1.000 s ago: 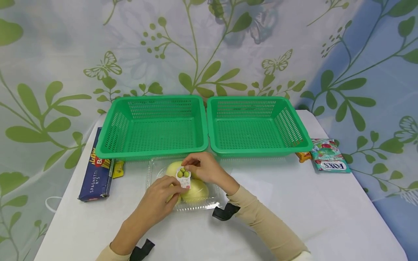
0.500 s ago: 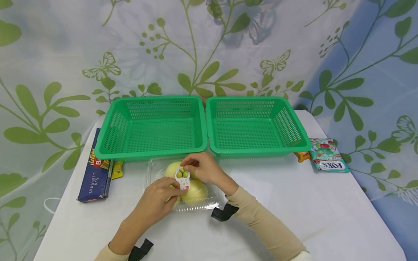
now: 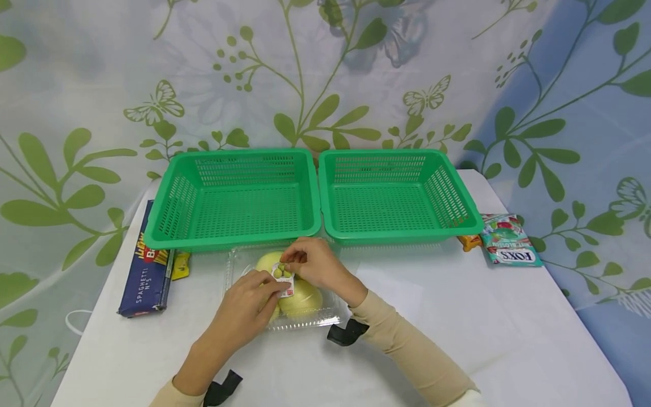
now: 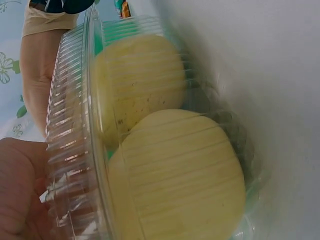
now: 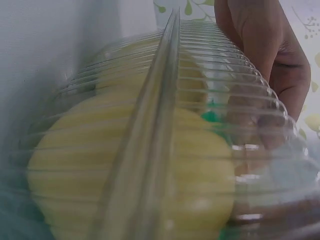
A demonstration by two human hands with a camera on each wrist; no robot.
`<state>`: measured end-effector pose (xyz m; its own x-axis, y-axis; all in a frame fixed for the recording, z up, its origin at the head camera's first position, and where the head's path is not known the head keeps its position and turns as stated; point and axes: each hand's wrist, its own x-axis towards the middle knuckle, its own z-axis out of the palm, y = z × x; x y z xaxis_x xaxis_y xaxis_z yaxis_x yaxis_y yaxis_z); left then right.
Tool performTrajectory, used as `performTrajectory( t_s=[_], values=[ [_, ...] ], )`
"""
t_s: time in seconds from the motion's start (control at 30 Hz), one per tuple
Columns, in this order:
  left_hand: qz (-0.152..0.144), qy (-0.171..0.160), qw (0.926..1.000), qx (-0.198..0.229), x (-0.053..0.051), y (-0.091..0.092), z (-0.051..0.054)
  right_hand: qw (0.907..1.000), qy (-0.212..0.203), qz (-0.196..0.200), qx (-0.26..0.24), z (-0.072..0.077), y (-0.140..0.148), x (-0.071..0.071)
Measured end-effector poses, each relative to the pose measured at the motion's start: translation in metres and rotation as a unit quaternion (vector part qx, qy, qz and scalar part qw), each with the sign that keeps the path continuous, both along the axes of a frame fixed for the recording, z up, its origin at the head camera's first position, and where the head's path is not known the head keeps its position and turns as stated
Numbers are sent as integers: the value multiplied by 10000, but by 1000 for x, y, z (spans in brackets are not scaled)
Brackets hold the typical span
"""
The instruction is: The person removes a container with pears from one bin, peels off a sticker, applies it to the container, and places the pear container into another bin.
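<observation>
A clear plastic clamshell box lies on the table before me, holding pale yellow-green round fruits. Through its ribbed side two fruits show large in the left wrist view; the right wrist view looks through the ribbed wall at fruit as well. On top of the box is a small white label printted with green fruits. My left hand pinches its lower edge, while my right hand pinches its upper right edge. Whether the label sticks to the lid is hidden.
Two green plastic baskets stand side by side behind the box. On the left lie a blue spaghetti box and a yellow packet. To the right are a Fox's candy bag and an orange packet.
The label has tilted and sits slightly lower against the lid, with the left fingers reaching further over its lower part. Otherwise the hands and box barely move.
</observation>
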<state>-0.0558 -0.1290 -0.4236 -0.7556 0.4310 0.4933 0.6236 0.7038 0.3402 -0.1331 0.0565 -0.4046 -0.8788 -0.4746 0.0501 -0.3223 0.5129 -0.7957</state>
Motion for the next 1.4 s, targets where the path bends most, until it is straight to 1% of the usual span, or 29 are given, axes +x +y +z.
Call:
performTrajectory(
  t_s=[0.17,0.27,0.47,0.57,0.63,0.73,0.83,0.9,0.97,1.17,1.3,1.4],
  values=[
    [103,149,9998,38,-1,2,-3,9999,119,16,76,1,0,1],
    [178,119,9998,-36,-1,2,-4,9997,153,-3,185,2,-1,2],
    [430,-241,9982,-327,-1,1,-1,9987,125,79,494,5,-1,3],
    [518,-358,9973,-374,0,0,0,9978,80,128,643,7,0,4],
    [551,-416,9968,-414,0,0,1,9967,143,188,775,8,1,6],
    [581,-611,9952,-497,0,-1,1,9926,430,423,1057,9,4,11],
    [625,-923,9914,-687,1,-2,2,9846,813,694,1380,10,8,18],
    [662,-1108,9880,-844,1,-2,2,9804,952,785,1533,11,11,24],
    [695,-1220,9852,-985,2,-3,3,9780,1050,816,1606,13,12,27],
    [855,-1233,9809,-1234,1,-3,3,9786,1000,830,1598,14,15,31],
    [1035,-1316,9778,-1257,0,-4,1,9804,913,798,1554,13,15,32],
    [1140,-1411,9758,-1224,0,-6,-1,9786,930,800,1654,13,15,34]
  ],
)
